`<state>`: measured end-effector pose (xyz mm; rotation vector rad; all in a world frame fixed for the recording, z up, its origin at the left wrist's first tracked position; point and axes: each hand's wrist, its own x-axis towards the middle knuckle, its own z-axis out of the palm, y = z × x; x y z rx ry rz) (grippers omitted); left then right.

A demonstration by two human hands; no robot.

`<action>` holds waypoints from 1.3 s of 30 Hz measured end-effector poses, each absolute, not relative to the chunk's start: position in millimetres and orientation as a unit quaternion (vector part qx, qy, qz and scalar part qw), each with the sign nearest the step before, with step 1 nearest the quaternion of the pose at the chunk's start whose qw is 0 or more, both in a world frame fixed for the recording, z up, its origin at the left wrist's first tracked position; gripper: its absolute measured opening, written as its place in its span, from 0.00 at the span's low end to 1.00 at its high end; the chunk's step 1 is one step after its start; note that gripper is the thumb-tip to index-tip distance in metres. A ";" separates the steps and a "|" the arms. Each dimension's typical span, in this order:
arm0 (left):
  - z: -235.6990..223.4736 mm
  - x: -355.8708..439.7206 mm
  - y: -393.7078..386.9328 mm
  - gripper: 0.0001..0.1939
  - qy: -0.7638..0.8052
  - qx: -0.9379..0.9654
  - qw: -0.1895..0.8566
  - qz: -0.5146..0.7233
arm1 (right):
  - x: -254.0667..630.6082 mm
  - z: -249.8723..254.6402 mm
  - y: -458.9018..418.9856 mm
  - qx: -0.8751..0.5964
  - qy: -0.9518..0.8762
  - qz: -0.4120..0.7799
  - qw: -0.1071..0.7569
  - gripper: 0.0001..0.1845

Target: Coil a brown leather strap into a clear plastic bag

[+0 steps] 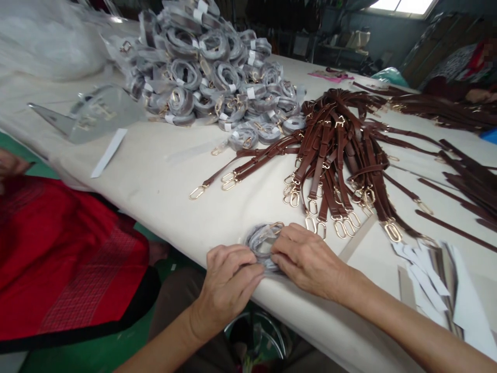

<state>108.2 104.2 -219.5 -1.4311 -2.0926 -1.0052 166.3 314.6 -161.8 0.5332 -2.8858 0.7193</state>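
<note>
Pinching a plastic-wrapped coil (254, 239) at the near edge of the table (166, 191), left hand (230, 274) and right hand (306, 256) gripping opposite sides.
White labels (250, 93), too small to read, dot the pile (214, 45) at the coil's eleven o'clock; brown straps (322, 150) fan at one.

Glossy and crinkled, that round grey coil in clear plastic film (254, 237), and the same slick shine runs across the heaped grey film-wrapped coils (223, 75)! Over to the long brown leather-looking straps (328, 142): smooth, softly sheened, their gold-coloured oval metal clasps (393, 231) gleaming. Beneath, the cream cloth-like table cover (165, 204) looks matt, the slim white paper strip (109, 153) smooth and dull.
</note>
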 end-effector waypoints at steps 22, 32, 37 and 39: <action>-216.4 103.7 108.4 0.03 -0.728 -0.533 0.203 -0.382 | 137.7 -141.4 310.3 0.178 -0.966 0.148 -0.114 0.06; -214.3 104.0 106.7 0.06 -0.748 -0.519 0.192 -0.367 | 167.1 -169.8 302.2 0.217 -0.960 0.132 0.120 0.09; -218.2 101.8 105.3 0.06 -0.745 -0.526 0.188 -0.365 | 157.9 -174.3 294.8 0.206 -0.968 0.048 0.138 0.05; -218.3 101.2 105.4 0.05 -0.743 -0.527 0.188 -0.367 | 156.3 -176.6 293.7 0.204 -0.967 0.049 0.147 0.07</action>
